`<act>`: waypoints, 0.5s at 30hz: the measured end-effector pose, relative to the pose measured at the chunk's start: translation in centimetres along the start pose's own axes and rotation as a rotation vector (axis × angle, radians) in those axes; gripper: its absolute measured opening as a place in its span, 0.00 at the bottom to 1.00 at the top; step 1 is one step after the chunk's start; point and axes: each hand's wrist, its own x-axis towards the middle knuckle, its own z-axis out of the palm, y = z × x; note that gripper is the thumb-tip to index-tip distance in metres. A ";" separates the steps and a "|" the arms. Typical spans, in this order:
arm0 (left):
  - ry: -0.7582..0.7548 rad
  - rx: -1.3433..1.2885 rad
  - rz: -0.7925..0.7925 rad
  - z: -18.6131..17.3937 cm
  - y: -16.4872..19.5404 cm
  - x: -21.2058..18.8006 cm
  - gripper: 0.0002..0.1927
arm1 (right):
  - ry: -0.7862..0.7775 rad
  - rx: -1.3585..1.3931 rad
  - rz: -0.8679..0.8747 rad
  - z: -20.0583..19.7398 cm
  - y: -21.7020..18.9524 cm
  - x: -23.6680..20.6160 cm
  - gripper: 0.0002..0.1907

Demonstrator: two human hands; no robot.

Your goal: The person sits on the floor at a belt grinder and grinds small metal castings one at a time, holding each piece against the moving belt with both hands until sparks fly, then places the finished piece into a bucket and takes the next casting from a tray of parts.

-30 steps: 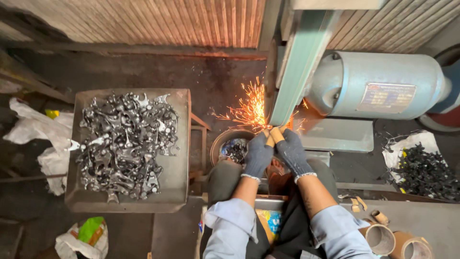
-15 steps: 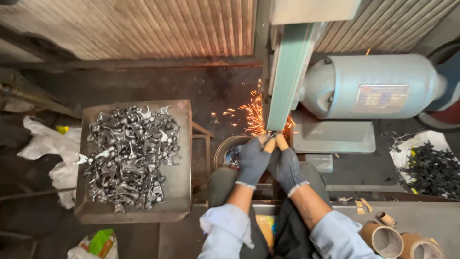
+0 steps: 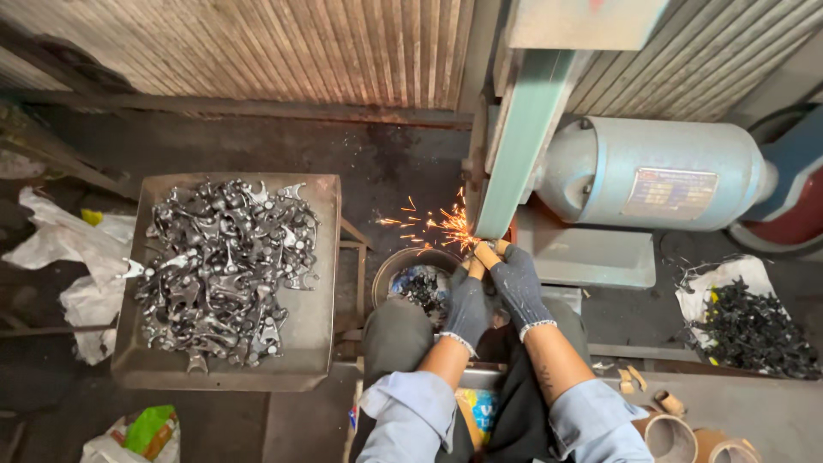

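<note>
Closely paired, two gloved hands press a small workpiece against a grinding belt.

Nearest the camera, rolled blue sleeves lead up to the left hand (image 3: pixel 467 310) and the right hand (image 3: pixel 517 287), both in dark knit gloves, touching each other; their fingers (image 3: pixel 492 255) are curled shut around a small workpiece, too hidden to tell its shape. Just below the fingers sits a round metal bowl (image 3: pixel 403 266) with dark pieces in it. At the fingertips, orange sparks (image 3: pixel 441 227) spray leftward from the green grinding belt (image 3: pixel 520 141), which rises above them. Well left of the fingers, a square metal tray (image 3: pixel 317 283) carries a heap of grey metal parts (image 3: pixel 225 267). Right of and beyond the fingers lies the pale blue motor (image 3: pixel 656 171); farther right, dark parts rest on a white bag (image 3: pixel 716 287).
</note>
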 end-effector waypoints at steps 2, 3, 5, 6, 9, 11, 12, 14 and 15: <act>0.003 0.314 0.280 -1.5 0.2 1.0 0.13 | -0.090 0.278 0.091 0.1 0.8 0.4 0.15; 0.012 0.545 0.426 -2.2 0.6 1.7 0.13 | -0.115 0.317 0.095 0.2 1.3 0.6 0.15; 0.011 0.822 0.551 -3.3 1.3 2.6 0.13 | -0.155 0.406 0.102 0.3 2.2 1.1 0.15; 0.005 0.860 0.534 -3.5 1.5 2.8 0.12 | -0.128 0.375 0.101 0.3 2.6 1.2 0.15; 0.050 1.064 0.614 -3.5 1.5 3.4 0.11 | -0.082 0.341 0.101 0.0 3.2 1.8 0.15; 0.093 1.113 0.671 -3.0 1.1 3.4 0.10 | -0.080 0.407 0.133 -0.1 3.4 2.0 0.14; 0.104 1.078 0.679 -2.7 0.9 3.3 0.10 | -0.085 0.397 0.116 -0.2 3.6 2.1 0.15; 0.105 1.021 0.664 -2.3 0.4 3.2 0.10 | -0.091 0.379 0.085 -0.4 4.0 2.2 0.15; 0.096 0.995 0.644 -2.1 0.2 3.2 0.11 | -0.083 0.388 0.089 -0.6 4.3 2.2 0.15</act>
